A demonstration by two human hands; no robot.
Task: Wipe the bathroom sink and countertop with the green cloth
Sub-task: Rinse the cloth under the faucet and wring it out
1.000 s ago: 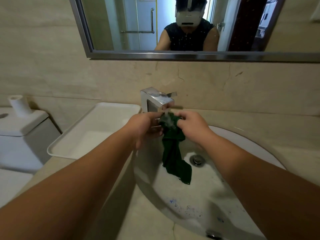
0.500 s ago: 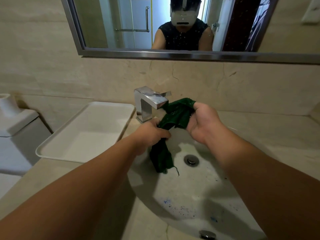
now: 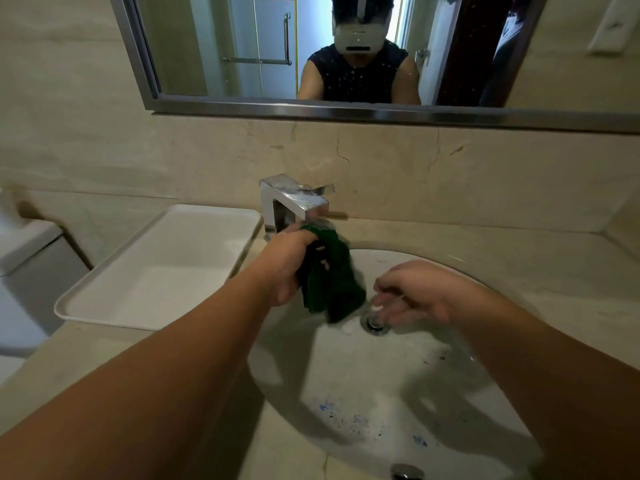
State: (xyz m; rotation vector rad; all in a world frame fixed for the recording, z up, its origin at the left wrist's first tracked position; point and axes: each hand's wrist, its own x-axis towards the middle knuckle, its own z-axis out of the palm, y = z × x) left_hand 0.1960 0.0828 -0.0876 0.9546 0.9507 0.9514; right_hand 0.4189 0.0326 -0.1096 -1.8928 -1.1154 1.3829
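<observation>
Cloth (image 3: 329, 282) bunched in left hand (image 3: 284, 268) under tap (image 3: 294, 199); right hand (image 3: 412, 296) loosely curled, empty, over drain (image 3: 372, 322). Sink (image 3: 363, 393) below hands shows blue specks; wiping apparently not begun.

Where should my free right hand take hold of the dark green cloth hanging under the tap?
Probably the dangling lower end of the dark green cloth, approached from the right. The left hand bunches its top beside the chrome faucet, leaving the bottom free above the drain.
</observation>
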